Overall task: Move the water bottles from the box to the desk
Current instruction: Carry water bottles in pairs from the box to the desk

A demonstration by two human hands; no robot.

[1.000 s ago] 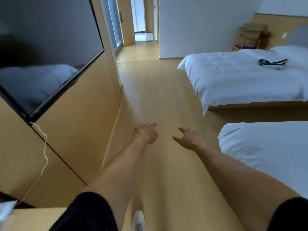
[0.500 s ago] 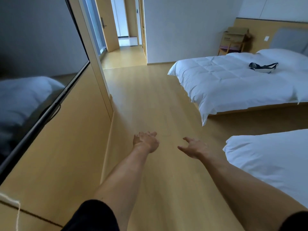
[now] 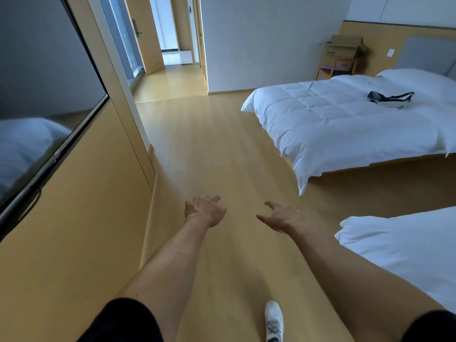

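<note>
We hold both arms stretched out ahead of us over the wooden floor (image 3: 209,149), and neither hand carries anything. Our left hand (image 3: 206,211) has its fingers loosely bent and grips nothing; our right hand (image 3: 280,218), just beside it and not touching it, is spread with the thumb and forefinger reaching forward, also empty. Below the hands, near the bottom edge of the view, one white shoe (image 3: 274,319) stands on the floor. Taking the far bed (image 3: 345,124) with its white quilt as our landmark: a cardboard box (image 3: 341,49) sits on a small wooden stand (image 3: 335,69) past the head end of that bed, against the wood-panelled wall, well apart from our hands. Its flaps stand open, but we cannot tell what is inside, and we see no water bottles anywhere. On top of the bed's quilt lies a dark strapped pouch (image 3: 389,98). On our side of that bed, across a strip of floor, is the corner of a second bed (image 3: 407,248) with white bedding, right of our right arm. Across the floor from the far bed, on our left, a dark television screen (image 3: 44,95) hangs on a wooden wall, and beyond it a doorway (image 3: 172,45) opens into a corridor.
</note>
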